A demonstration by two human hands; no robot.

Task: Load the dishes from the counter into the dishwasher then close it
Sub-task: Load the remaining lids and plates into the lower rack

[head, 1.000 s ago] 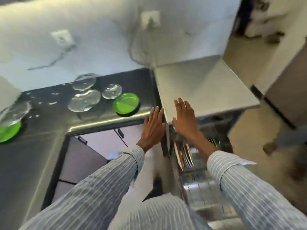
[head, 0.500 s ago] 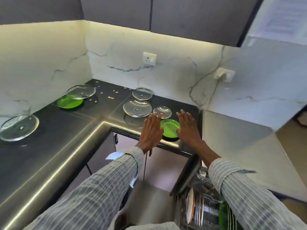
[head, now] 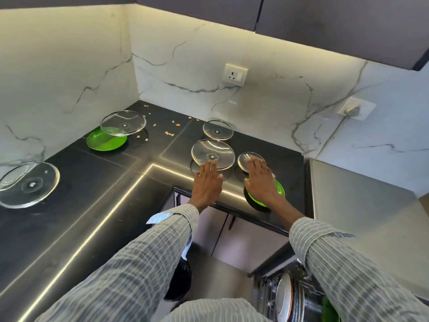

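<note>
Plates stand in the open dishwasher rack (head: 287, 298) at the bottom. Above the counter (head: 92, 194), the left hand (head: 206, 184) and right hand (head: 262, 182) reach flat, fingers straight, holding nothing, over a green plate (head: 279, 189) and glass lids (head: 212, 153).

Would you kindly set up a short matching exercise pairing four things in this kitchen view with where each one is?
Things:
1. small glass lid
2. green plate
3. largest glass lid
4. white plates

Places:
A. far left of the black counter
B. standing in the dishwasher rack
C. under the right hand's fingertips
D. at the counter's front edge, beneath the right palm

Pairs: 1-C, 2-D, 3-A, 4-B
</note>
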